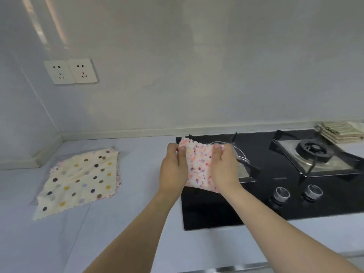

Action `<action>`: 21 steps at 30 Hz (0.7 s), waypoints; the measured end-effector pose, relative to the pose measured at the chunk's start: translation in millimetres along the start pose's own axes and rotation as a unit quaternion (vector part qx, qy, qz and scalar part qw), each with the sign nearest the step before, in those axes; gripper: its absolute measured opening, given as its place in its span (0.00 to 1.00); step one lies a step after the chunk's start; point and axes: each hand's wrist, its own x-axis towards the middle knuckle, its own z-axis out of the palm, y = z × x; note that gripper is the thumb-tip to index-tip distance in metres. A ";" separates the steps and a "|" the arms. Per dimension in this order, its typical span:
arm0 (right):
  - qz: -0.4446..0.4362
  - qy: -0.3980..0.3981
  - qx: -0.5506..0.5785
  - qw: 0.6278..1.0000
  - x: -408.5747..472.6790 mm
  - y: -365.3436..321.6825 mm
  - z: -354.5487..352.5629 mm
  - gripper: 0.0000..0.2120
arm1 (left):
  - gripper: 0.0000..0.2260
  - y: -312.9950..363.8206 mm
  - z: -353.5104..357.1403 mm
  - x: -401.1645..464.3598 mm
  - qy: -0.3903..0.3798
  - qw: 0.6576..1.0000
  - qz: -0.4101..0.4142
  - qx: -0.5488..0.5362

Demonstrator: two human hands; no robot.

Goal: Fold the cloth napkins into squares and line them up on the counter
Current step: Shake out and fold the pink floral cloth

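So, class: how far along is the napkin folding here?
Done: none visibly lined up yet. In hand: both hands, left and right, hold the speckled napkin above the stove. Left: the dotted napkin lies unfolded on the counter; a striped cloth pile waits far right.

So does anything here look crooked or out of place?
Yes, mildly. The polka-dot napkin lies skewed to the counter edge, rumpled, with another cloth's edge peeking out beneath. Both hands hold the speckled napkin over the stove.
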 end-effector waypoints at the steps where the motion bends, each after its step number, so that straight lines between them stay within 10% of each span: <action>1: 0.005 0.008 -0.011 1.000 10.3 -18.5 -20.5 0.12 | 0.12 27.5 4.9 8.0 -0.014 1.000 -0.005 0.002; 14: 0.135 0.155 0.008 0.979 109.1 -33.0 -282.7 0.15 | 0.12 239.3 206.4 11.8 -0.187 0.982 0.005 -0.021; 21: 0.157 0.184 -0.003 0.970 191.7 26.7 -417.2 0.14 | 0.01 304.2 346.1 18.0 -0.314 0.921 -0.166 -0.159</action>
